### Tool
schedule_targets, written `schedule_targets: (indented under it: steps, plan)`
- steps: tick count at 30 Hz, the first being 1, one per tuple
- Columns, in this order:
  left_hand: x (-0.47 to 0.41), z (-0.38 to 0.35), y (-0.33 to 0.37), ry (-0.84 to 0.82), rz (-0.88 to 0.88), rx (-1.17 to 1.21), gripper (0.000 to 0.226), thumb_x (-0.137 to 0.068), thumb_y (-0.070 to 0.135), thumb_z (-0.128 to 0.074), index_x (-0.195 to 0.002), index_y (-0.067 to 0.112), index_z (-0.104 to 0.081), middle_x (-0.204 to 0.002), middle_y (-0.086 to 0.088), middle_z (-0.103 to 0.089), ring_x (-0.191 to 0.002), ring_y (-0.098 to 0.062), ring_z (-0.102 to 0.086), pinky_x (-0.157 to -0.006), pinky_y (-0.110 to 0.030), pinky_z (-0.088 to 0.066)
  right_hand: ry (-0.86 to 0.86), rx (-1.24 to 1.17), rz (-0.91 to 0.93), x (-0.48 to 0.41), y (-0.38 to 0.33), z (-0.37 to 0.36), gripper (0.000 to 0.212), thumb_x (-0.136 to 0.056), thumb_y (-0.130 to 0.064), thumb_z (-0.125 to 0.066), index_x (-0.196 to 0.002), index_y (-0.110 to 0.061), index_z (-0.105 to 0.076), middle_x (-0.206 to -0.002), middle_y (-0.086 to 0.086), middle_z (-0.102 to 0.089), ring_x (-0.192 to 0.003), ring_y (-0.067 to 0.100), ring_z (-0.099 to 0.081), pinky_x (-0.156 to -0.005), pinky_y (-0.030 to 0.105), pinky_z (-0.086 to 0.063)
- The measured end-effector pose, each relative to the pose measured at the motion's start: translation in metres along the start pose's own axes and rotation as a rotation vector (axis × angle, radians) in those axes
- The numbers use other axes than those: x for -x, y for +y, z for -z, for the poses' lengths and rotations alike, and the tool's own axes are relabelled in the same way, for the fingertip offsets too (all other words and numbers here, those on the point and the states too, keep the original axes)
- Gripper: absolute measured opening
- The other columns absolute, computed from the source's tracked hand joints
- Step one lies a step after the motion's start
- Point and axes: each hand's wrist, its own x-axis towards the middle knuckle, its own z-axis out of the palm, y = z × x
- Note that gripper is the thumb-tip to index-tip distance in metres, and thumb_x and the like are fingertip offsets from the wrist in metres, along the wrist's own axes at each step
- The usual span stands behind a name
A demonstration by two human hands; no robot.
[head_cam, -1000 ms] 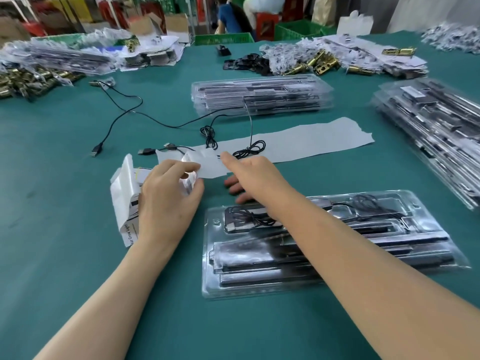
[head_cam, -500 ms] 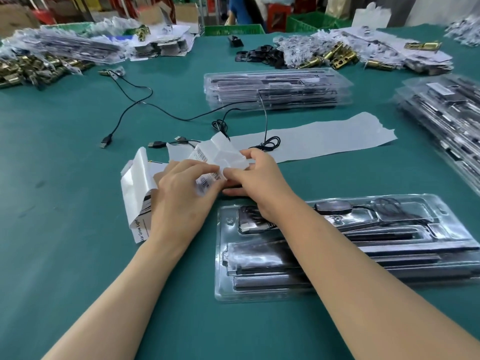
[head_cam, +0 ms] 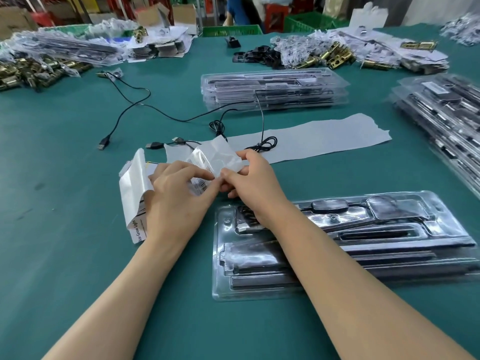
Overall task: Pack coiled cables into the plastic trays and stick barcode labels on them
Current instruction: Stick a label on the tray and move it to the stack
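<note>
A strip of barcode labels on white backing paper is lifted off the green table just beyond a clear plastic tray that holds black parts and a coiled cable. My left hand pinches the strip's near end, where a barcode label shows. My right hand pinches the strip's right edge, fingertips touching those of the left. A folded stack of more label sheets lies under my left hand. Loose black USB cables lie beyond the strip.
A long piece of empty backing paper lies across the table's middle. Stacks of filled clear trays stand at the back centre and along the right edge. Brass hardware and bagged parts line the far side.
Both hands have come together on the label strip and raised it off the table. One second ago my right hand was reaching flat over the paper, and my left held the stack alone.
</note>
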Motion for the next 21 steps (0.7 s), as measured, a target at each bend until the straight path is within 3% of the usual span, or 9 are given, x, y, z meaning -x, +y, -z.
schedule_targets:
  steps: [5,10,16,21]
  plan:
    - [-0.0001,0.0003,-0.0002,-0.038,0.040,0.042,0.016,-0.084,0.046,-0.077,-0.083,0.030,-0.077,-0.094,0.015,-0.066,-0.110,-0.015,-0.054,-0.087,-0.027,-0.039,-0.002,0.070,0.038,0.0008,0.0016,0.0007,0.036,-0.097,-0.014,-0.065,-0.127,-0.023,-0.048,-0.092,0.008,-0.073,-0.063,0.002,-0.067,-0.059,0.021,-0.048]
    - [0.0011,0.0015,0.0005,-0.046,0.070,0.076,0.011,-0.085,0.038,-0.077,-0.079,0.029,-0.076,-0.093,0.014,-0.066,-0.111,-0.017,-0.056,-0.086,-0.026,-0.041,0.013,0.077,0.064,0.0044,0.0004,0.0000,0.039,-0.095,-0.014,-0.068,-0.121,-0.030,-0.045,-0.086,0.006,-0.074,-0.062,0.002,-0.067,-0.055,0.014,-0.047]
    - [0.0013,0.0040,0.0043,-0.041,0.082,0.063,0.012,-0.085,0.037,-0.075,-0.078,0.027,-0.075,-0.094,0.015,-0.066,-0.109,-0.011,-0.049,-0.080,-0.004,-0.032,0.008,0.044,0.079,0.0068,-0.0023,0.0007,0.039,-0.092,-0.013,-0.070,-0.122,-0.028,-0.048,-0.084,0.006,-0.075,-0.063,0.005,-0.069,-0.055,0.014,-0.048]
    - [0.0013,0.0069,0.0065,-0.024,0.018,-0.035,0.017,-0.082,0.042,-0.078,-0.080,0.025,-0.078,-0.093,0.016,-0.064,-0.107,-0.011,-0.048,-0.079,-0.023,-0.036,0.008,0.020,0.069,0.0065,-0.0024,0.0009,0.037,-0.092,-0.012,-0.070,-0.120,-0.026,-0.050,-0.080,0.004,-0.075,-0.061,0.007,-0.069,-0.055,0.018,-0.049]
